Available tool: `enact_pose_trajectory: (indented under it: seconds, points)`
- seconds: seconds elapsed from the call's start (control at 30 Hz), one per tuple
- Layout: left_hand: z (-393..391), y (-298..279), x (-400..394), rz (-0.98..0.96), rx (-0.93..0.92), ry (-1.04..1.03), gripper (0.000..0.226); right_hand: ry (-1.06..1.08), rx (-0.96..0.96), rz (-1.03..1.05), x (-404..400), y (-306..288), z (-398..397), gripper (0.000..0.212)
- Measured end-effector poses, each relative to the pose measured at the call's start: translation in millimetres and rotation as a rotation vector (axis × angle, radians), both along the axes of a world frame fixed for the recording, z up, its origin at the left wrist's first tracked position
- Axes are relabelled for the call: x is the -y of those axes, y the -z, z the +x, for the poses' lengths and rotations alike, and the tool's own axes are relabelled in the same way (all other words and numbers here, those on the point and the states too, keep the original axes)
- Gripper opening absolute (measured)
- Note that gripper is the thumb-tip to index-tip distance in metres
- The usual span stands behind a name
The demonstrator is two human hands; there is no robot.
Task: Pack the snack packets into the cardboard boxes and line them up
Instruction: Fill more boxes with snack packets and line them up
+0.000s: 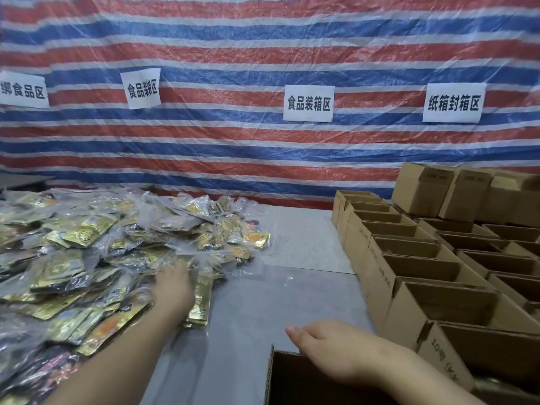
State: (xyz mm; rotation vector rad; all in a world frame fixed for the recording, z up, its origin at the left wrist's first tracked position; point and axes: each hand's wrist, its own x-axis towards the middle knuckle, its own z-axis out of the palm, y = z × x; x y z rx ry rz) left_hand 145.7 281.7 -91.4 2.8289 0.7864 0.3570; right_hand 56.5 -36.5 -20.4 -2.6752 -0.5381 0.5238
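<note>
Packets (pixel 87 244) under left hand (pixel 172 287); right hand (pixel 330 346) on box (pixel 292 378)

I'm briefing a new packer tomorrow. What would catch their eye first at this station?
Probably the striped tarp behind the table, hung with white paper signs. Next, the heap of gold snack packets on the left, where the left hand reaches in. On the right stand rows of open cardboard boxes.

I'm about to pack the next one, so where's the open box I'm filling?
In the head view, the open box sits at the bottom centre-right on the grey table, under the right hand, just left of the row of empty boxes.
</note>
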Motion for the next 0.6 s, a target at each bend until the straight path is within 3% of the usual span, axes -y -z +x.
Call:
enact_pose_trajectory:
  seconds: [0.07,0.17,0.23,0.4,0.53,0.6]
  points:
    - [-5.7,2.5,3.3,-0.203,0.031,0.034,0.026,0.003,-0.018,-0.010,-1.1,-1.7,-2.2,0.063]
    - [-20.2,4.6,6.6,-0.501,0.041,-0.012,0.058,0.000,-0.035,-0.029,-1.3,-2.8,-6.9,0.058]
    - [-32.0,-1.0,9.1,-0.738,0.093,-0.001,0.065,-0.001,-0.049,-0.037,-1.2,-3.7,-11.2,0.059]
    - [-60.4,-43.4,11.8,-0.958,0.195,0.148,0.028,0.010,-0.037,-0.014,-3.3,-9.2,-19.3,0.060]
    - [-82.1,-98.5,29.0,-1.183,0.264,0.312,0.034,0.038,0.061,0.028,-6.0,-14.7,-18.8,0.043]
    - [-91.6,-123.9,43.8,-1.239,0.297,0.396,0.040,0.110,0.099,0.178,-9.2,-24.0,-16.5,0.056]
